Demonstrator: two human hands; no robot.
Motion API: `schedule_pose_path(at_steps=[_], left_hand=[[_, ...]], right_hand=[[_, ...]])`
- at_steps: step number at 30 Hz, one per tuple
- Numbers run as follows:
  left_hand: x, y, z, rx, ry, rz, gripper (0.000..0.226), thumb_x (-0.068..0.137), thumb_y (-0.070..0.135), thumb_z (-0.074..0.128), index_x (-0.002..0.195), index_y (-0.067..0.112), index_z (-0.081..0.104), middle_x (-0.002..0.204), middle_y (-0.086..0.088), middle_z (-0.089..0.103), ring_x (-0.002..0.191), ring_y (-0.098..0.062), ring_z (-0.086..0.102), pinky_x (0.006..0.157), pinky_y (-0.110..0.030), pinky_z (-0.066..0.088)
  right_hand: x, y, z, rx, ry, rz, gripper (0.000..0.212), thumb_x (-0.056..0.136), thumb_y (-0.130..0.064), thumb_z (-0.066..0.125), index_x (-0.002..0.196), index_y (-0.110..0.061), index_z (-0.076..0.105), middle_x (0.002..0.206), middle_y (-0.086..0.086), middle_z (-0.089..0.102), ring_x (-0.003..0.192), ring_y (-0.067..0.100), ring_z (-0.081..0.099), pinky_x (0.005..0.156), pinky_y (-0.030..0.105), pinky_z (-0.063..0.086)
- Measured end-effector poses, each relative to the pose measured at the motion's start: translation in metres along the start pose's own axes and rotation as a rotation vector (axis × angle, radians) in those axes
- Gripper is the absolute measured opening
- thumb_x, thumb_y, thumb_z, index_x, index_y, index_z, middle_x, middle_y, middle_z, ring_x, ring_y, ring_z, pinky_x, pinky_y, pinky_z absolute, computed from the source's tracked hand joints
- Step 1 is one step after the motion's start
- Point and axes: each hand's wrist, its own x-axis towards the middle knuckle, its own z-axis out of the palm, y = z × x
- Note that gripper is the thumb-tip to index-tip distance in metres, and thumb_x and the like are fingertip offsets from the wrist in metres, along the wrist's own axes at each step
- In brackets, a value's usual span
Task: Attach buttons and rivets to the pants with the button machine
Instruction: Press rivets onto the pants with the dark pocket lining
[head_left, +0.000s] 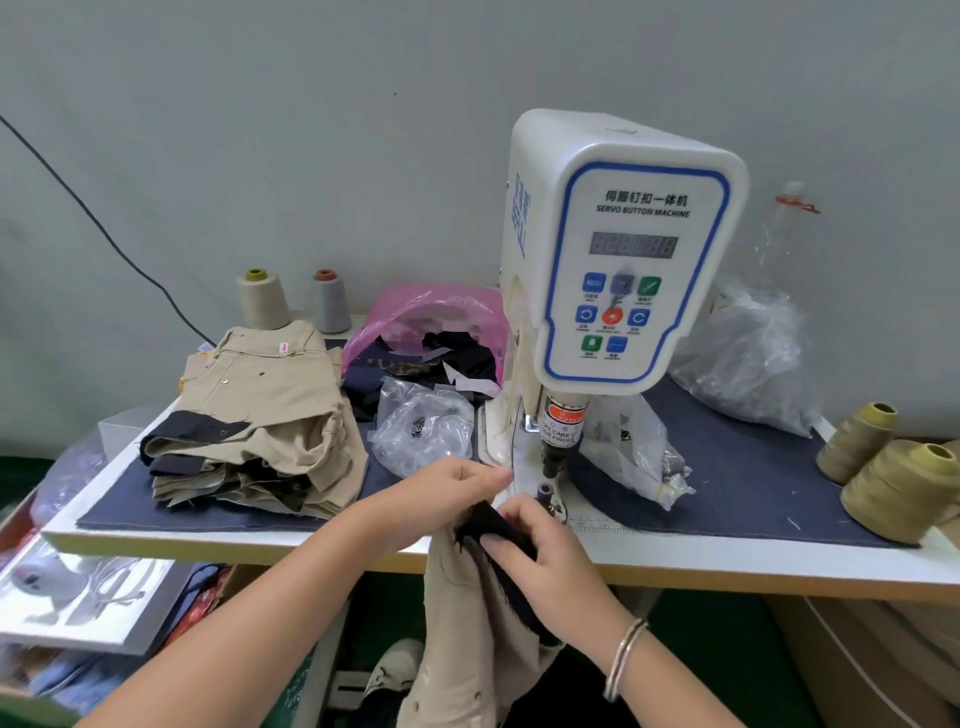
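A white servo button machine (618, 249) stands on the table, its punch head (551, 462) above a small lower die (544, 491). Beige pants (457, 623) with a black inner strip (493, 527) hang over the table's front edge just before the die. My left hand (457, 491) grips the top edge of the pants, left of the die. My right hand (545, 561) pinches the black strip, thumb on top. A clear bag of metal buttons (421, 426) lies behind my left hand.
A stack of folded beige pants (260, 415) sits at the left on the denim mat (753, 483). Behind are a pink bag of dark scraps (431, 332), thread cones (262, 299), and clear bags (748, 358). Two olive thread cones (893, 483) stand at the right.
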Motion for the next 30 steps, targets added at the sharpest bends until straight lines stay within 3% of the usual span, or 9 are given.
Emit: schedule_pose_path(at_steps=[4, 9, 11, 14, 17, 20, 24, 27, 30], left_hand=[[0.006, 0.000, 0.007, -0.022, 0.108, 0.085, 0.056, 0.087, 0.072, 0.036, 0.057, 0.025, 0.029, 0.060, 0.008, 0.024, 0.054, -0.008, 0.025, 0.051, -0.015, 0.026], [0.012, -0.003, 0.005, -0.044, 0.095, 0.083, 0.053, 0.087, 0.070, 0.036, 0.060, 0.025, 0.033, 0.058, 0.011, 0.029, 0.053, -0.008, 0.031, 0.052, -0.017, 0.028], [0.013, -0.003, 0.005, -0.005, 0.107, 0.109, 0.049, 0.086, 0.066, 0.037, 0.061, 0.024, 0.035, 0.057, 0.013, 0.030, 0.053, -0.007, 0.029, 0.052, -0.015, 0.029], [0.012, 0.000, 0.005, 0.103, 0.117, 0.131, 0.046, 0.084, 0.064, 0.040, 0.066, 0.021, 0.039, 0.060, 0.012, 0.036, 0.055, -0.006, 0.032, 0.055, -0.013, 0.033], [0.010, 0.005, 0.005, 0.164, 0.130, 0.149, 0.044, 0.083, 0.061, 0.043, 0.067, 0.020, 0.042, 0.067, 0.001, 0.038, 0.058, -0.007, 0.034, 0.056, -0.016, 0.032], [0.012, 0.010, 0.007, 0.138, 0.213, 0.162, 0.044, 0.096, 0.050, 0.042, 0.063, 0.021, 0.040, 0.057, 0.010, 0.040, 0.052, -0.006, 0.034, 0.052, -0.017, 0.032], [0.015, 0.012, 0.015, 0.143, 0.250, 0.196, 0.045, 0.102, 0.040, 0.035, 0.063, 0.019, 0.036, 0.053, 0.013, 0.036, 0.051, -0.006, 0.030, 0.054, -0.021, 0.028], [0.014, 0.014, 0.016, 0.192, 0.205, 0.179, 0.042, 0.093, 0.053, 0.042, 0.067, 0.021, 0.040, 0.061, 0.012, 0.039, 0.054, -0.003, 0.035, 0.060, -0.021, 0.030], [0.016, 0.022, 0.013, 0.350, 0.182, 0.157, 0.038, 0.084, 0.065, 0.052, 0.070, 0.030, 0.047, 0.059, 0.025, 0.050, 0.055, 0.009, 0.045, 0.063, -0.018, 0.032]], right_hand=[[-0.004, 0.002, -0.005, 0.323, -0.132, 0.105, 0.011, 0.074, -0.038, 0.069, 0.079, -0.029, 0.065, 0.076, -0.011, 0.063, 0.074, 0.006, 0.060, 0.067, 0.018, 0.046], [0.012, 0.005, -0.009, -0.002, -0.039, 0.089, 0.020, 0.073, -0.036, 0.076, 0.061, -0.035, 0.060, 0.106, -0.020, 0.049, 0.075, 0.006, 0.055, 0.074, 0.018, 0.045], [0.019, 0.008, -0.008, -0.122, -0.020, 0.134, 0.025, 0.074, -0.034, 0.076, 0.059, -0.033, 0.057, 0.092, -0.018, 0.058, 0.077, 0.007, 0.058, 0.073, 0.022, 0.046], [0.025, 0.006, -0.006, -0.216, -0.047, 0.144, 0.028, 0.074, -0.035, 0.075, 0.053, -0.037, 0.057, 0.054, -0.017, 0.057, 0.055, -0.004, 0.053, 0.056, 0.017, 0.038], [0.029, -0.001, -0.005, -0.182, -0.065, 0.103, 0.022, 0.078, -0.030, 0.074, 0.062, -0.042, 0.065, 0.066, -0.018, 0.061, 0.066, -0.007, 0.055, 0.059, 0.010, 0.037], [0.024, 0.000, -0.002, -0.067, -0.033, 0.097, 0.004, 0.083, -0.023, 0.071, 0.079, -0.024, 0.071, 0.086, -0.008, 0.063, 0.080, 0.005, 0.059, 0.073, 0.016, 0.044], [0.016, 0.009, 0.004, -0.103, 0.043, 0.192, 0.042, 0.085, -0.032, 0.067, 0.065, 0.004, 0.058, 0.061, 0.006, 0.050, 0.059, 0.016, 0.046, 0.059, 0.029, 0.035], [0.020, 0.005, -0.005, -0.182, 0.048, 0.166, 0.041, 0.085, -0.032, 0.067, 0.054, -0.010, 0.052, 0.053, -0.001, 0.048, 0.053, 0.012, 0.044, 0.055, 0.028, 0.032], [0.025, -0.002, -0.017, -0.290, 0.050, 0.078, 0.048, 0.084, -0.030, 0.067, 0.045, -0.024, 0.039, 0.042, -0.010, 0.039, 0.042, 0.003, 0.036, 0.046, 0.019, 0.026]])
